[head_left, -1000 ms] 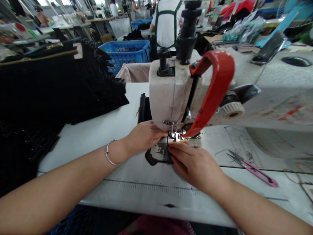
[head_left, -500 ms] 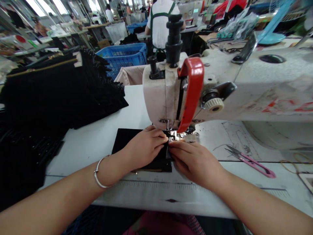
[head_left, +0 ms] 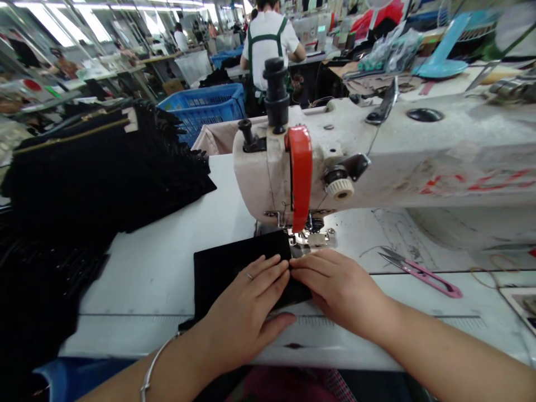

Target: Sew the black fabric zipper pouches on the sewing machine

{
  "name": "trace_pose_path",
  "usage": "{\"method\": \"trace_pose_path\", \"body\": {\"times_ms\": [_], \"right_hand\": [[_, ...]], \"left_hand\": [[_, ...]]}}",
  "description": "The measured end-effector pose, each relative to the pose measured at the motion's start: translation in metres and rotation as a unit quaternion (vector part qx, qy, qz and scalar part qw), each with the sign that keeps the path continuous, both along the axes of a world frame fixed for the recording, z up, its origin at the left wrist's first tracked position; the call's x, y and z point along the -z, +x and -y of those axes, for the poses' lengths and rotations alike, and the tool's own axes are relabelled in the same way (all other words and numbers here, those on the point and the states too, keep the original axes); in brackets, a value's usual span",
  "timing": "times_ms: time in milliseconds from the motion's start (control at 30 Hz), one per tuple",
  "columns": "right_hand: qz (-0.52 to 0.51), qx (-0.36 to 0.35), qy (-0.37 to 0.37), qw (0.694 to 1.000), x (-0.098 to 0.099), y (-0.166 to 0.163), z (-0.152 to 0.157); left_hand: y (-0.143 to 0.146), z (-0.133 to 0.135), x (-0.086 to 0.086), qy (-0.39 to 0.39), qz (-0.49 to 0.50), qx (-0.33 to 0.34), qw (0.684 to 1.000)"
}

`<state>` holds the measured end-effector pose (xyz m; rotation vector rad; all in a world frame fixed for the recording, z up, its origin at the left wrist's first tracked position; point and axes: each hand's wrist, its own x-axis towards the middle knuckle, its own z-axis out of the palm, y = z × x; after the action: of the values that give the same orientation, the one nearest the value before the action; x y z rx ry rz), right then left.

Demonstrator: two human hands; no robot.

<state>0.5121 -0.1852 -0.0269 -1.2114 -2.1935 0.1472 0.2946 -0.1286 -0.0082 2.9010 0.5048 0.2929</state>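
Observation:
A flat black fabric piece (head_left: 221, 271) lies on the white table in front of the sewing machine (head_left: 255, 184), its far right corner by the presser foot (head_left: 293, 239). My left hand (head_left: 247, 310) rests flat on the fabric, fingers stretched and thumb apart. At the fabric's right edge my right hand (head_left: 345, 285) has its fingers bent together around the edge, close to my left fingertips. Its thumb is hidden beneath the hand. The needle tip is hard to make out behind the red guard (head_left: 300, 178).
Pink-handled thread snips (head_left: 422, 273) lie on the table to the right. A tall stack of black fabric pieces (head_left: 104, 173) fills the left side. Behind the machine are a blue basket (head_left: 209, 106) and a person in a white shirt (head_left: 268, 44).
The fabric has come nearer to me and turned slightly. My left hand has slid toward me and flattened out. My right hand has moved a little nearer, still at the edge.

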Motion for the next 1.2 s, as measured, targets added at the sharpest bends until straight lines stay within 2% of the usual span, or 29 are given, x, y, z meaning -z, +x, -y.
{"method": "trace_pose_path", "body": {"times_ms": [300, 533, 700, 967, 1200], "right_hand": [[0.016, 0.012, 0.020, 1.000, 0.001, 0.004, -0.006], [-0.022, 0.025, 0.006, 0.999, -0.002, 0.008, -0.006], [0.000, 0.000, 0.002, 1.000, -0.004, 0.005, -0.003], [0.041, 0.042, -0.015, 0.998, -0.002, 0.003, -0.007], [0.069, 0.089, -0.054, 0.992, 0.000, 0.001, -0.014]], "left_hand": [[0.001, -0.023, 0.001, 0.029, 0.020, 0.035, 0.999], [0.006, -0.006, -0.004, 0.016, 0.030, -0.018, 0.999], [0.004, -0.004, 0.003, 0.013, 0.049, 0.002, 0.999], [0.005, -0.028, 0.003, -0.033, 0.072, 0.014, 0.997], [0.012, -0.051, 0.006, -0.012, 0.079, 0.018, 0.997]]}}
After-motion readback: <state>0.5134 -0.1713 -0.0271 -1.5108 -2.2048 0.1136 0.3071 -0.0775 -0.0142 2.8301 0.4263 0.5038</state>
